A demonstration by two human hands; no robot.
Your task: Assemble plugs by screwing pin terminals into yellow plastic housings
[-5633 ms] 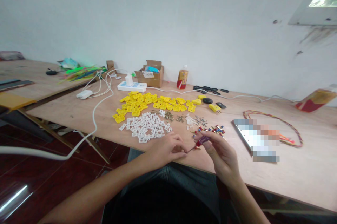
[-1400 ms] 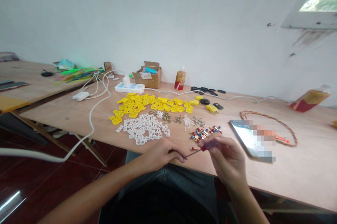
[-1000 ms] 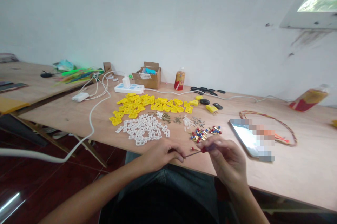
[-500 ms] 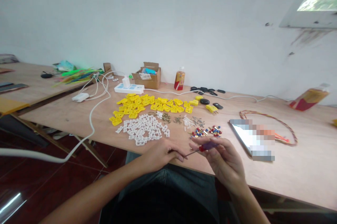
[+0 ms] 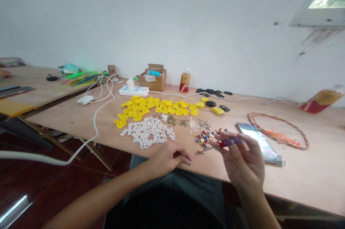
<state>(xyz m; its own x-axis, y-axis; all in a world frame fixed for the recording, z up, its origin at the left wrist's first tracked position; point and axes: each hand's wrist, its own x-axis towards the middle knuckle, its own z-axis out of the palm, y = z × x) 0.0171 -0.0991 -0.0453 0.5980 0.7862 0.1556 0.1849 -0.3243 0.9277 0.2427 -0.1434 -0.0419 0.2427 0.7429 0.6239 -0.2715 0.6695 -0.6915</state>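
My right hand (image 5: 246, 162) is closed around the purple-and-red handle of a screwdriver (image 5: 229, 142). Its thin shaft points left, and the tip shows by a small reddish piece at the near side of a heap of brass parts with red and blue ends (image 5: 205, 138). To the left, my left hand (image 5: 170, 157) hovers over the table's front edge with fingers curled and thumb against them. Whatever it may be pinching is hidden. Just beyond that hand lies a pile of white plastic pieces (image 5: 149, 132).
Yellow plug shells (image 5: 140, 107) lie behind the white pieces, with small screws (image 5: 205, 125) to their right. A phone (image 5: 257, 141) and a twisted cord (image 5: 292, 125) sit at right. A white cable (image 5: 95, 117) crosses the left side. Bottle (image 5: 184, 82) and cardboard box (image 5: 157, 82) stand at the back.
My right hand has moved right and slightly up with the screwdriver, so its tip has left the fingers of my left hand. The left hand has stayed nearly in place.
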